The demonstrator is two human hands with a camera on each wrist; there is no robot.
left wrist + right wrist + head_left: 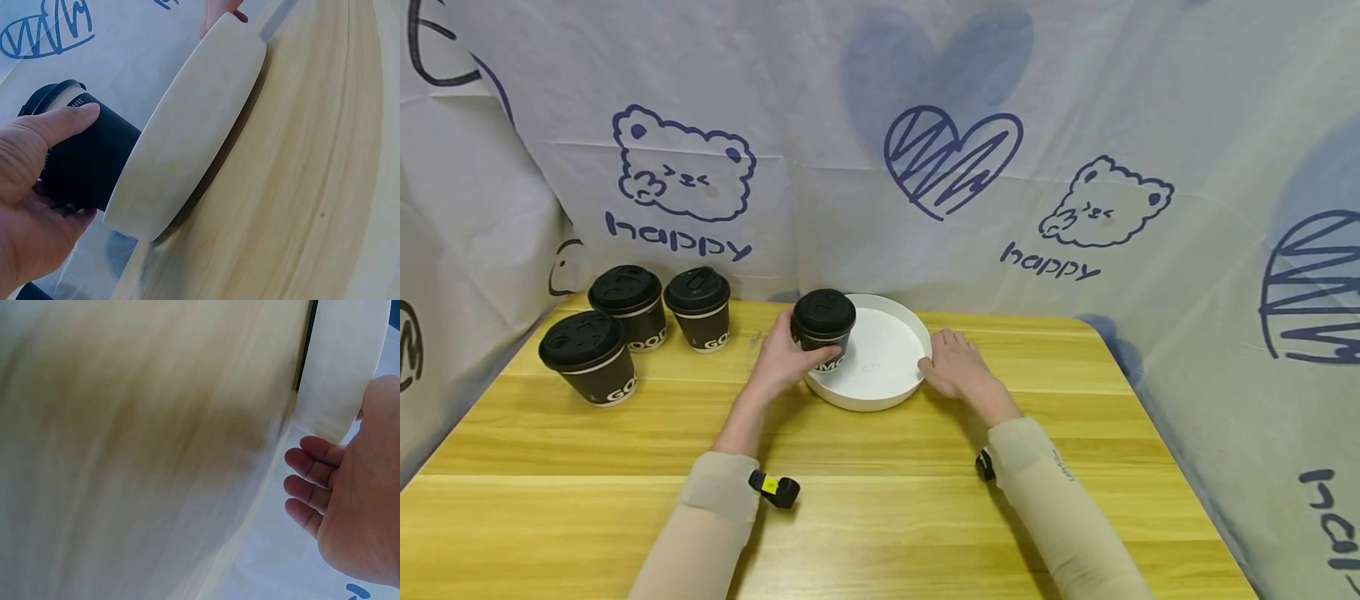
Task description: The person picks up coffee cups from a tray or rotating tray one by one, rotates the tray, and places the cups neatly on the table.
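My left hand [786, 357] grips a black paper coffee cup [94, 147] with a black lid [824, 312], thumb on the near side and fingers around the far side. The cup is at the left part of a round white tray [880, 350]; the tray wall [187, 125] hides its base in the left wrist view, so I cannot tell whether it touches the tray floor. At the tray's right edge, my right hand [958, 367] holds the rim between thumb and fingers. In the right wrist view its fingers [306, 487] are bent beside the outer wall.
Several lidded cups stand at the table's left: a front one [591, 358], one behind it [632, 308] and one to the right [700, 308]. The wooden table [880, 500] meets a printed cloth [850, 167] at the back. A wrist camera [775, 489] sits on the left sleeve.
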